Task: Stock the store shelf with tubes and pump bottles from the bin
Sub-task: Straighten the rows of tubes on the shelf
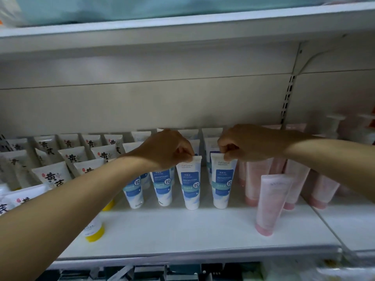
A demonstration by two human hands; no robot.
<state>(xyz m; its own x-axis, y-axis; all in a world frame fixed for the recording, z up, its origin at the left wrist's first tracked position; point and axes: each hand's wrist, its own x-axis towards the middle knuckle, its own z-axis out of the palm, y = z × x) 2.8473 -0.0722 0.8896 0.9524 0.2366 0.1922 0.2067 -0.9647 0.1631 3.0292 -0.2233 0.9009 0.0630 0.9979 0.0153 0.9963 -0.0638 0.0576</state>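
Two white tubes with blue labels stand cap-down at the front of the white shelf (pixel 182 230). My left hand (pixel 168 149) pinches the crimped top of the left tube (pixel 190 185). My right hand (pixel 241 145) pinches the top of the right tube (pixel 222 183). Both tubes stand upright, side by side. More blue-label tubes (pixel 162 187) stand in rows to the left and behind them. The bin is out of view.
White tubes with black characters (pixel 54 177) and yellow caps fill the shelf's left side. Pink tubes (pixel 269 203) stand to the right, with white pump bottles (pixel 334 126) behind them. An upper shelf (pixel 182 27) hangs overhead. The shelf front holds bare white surface.
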